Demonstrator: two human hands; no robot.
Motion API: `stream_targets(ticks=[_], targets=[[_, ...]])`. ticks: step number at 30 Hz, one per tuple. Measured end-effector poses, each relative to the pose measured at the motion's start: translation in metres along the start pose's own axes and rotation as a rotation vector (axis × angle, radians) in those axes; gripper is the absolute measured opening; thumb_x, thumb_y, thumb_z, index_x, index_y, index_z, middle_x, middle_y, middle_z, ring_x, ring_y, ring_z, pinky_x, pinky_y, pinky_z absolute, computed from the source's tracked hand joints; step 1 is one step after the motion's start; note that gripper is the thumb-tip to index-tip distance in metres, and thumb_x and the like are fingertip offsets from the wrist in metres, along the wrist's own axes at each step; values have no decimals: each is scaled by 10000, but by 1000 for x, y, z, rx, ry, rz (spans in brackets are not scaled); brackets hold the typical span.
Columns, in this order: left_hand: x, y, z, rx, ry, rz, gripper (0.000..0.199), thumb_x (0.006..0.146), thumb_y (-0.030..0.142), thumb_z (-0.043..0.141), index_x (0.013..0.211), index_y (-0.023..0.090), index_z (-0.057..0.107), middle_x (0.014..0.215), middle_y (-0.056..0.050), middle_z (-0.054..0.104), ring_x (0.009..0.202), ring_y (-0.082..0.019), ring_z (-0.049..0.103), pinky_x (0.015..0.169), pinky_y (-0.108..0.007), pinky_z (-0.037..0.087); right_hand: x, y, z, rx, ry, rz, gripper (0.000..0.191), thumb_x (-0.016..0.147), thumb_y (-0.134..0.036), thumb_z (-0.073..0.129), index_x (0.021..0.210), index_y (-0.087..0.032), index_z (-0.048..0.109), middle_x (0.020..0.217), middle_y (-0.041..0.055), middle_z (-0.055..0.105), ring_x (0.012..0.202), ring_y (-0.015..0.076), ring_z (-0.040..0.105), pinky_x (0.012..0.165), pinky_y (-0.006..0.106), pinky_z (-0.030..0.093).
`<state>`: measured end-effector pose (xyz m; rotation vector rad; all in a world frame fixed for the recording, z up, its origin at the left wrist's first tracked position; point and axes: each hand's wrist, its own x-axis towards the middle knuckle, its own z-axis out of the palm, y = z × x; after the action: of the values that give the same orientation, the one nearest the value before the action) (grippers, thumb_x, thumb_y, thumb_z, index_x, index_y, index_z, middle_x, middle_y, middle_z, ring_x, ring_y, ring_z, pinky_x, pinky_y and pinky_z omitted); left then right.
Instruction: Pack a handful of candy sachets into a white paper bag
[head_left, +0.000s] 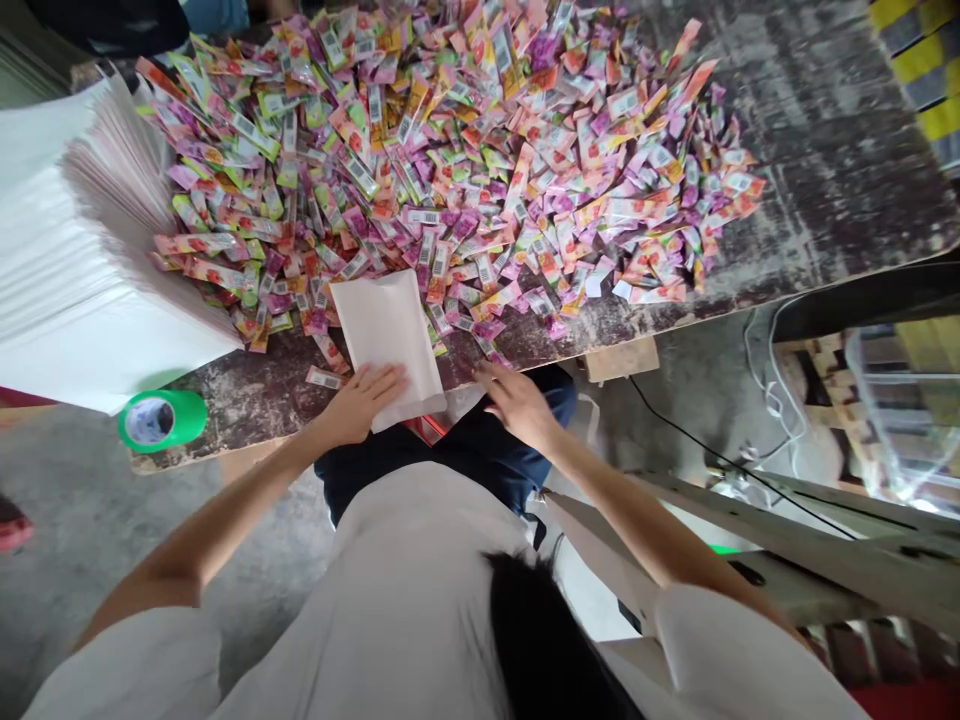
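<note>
Both hands by the white pouch [386, 335]: left hand [362, 402] flat on it, right hand [517, 403] open, blurry, holding nothing; pouch's near edge overhangs the desk [247, 395].

Head view, steeply down, close overhead.

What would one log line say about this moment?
left hand: flat on white pouch | right hand: open, beside pouch at table edge | behind: pile of colourful sachets

Barcode labels on colourful sachets [450, 180], digits too small, no readable text
</note>
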<state>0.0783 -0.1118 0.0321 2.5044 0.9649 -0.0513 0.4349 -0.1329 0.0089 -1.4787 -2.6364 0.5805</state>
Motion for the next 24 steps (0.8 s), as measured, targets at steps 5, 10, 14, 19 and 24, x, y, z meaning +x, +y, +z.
stream_targets(ticks=[5,10,14,19,24], targets=[[-5,-31,22,30,-146,97,859,712,53,455,1544,149,265,1603,-118,282,1497,-233,223,1227,-467,57,93,-22,28,197,-105,-505,535,934,-63,417,1399,-308,515,1506,6,462,1435,200,371,1210,480,243],[-28,-38,50,-135,-44,-60,574,858,136,435,1417,240,510,1520,-82,446,1459,-212,322,1212,-448,183,86,-1,40,296,-167,-473,406,958,-140,436,1313,-239,607,1473,36,498,1405,179,419,1190,417,307],[-33,-27,58,-314,217,-289,386,936,294,403,1212,242,669,1297,-81,659,1290,-212,540,1140,-444,330,81,-5,44,450,-54,-266,340,981,-226,415,1197,-227,678,1321,49,641,1246,171,582,1101,377,411],[-9,-20,48,-294,456,-723,410,941,387,378,958,181,732,901,-123,740,870,-249,669,825,-351,468,97,-28,46,472,103,141,354,1002,-313,386,1086,-181,703,1026,81,746,940,202,691,843,285,482],[19,-29,37,-183,441,-966,428,925,469,423,789,173,700,727,-103,682,758,-243,630,723,-316,419,125,-42,37,322,106,391,342,985,-343,411,975,-167,705,832,96,726,813,227,679,741,268,425]])
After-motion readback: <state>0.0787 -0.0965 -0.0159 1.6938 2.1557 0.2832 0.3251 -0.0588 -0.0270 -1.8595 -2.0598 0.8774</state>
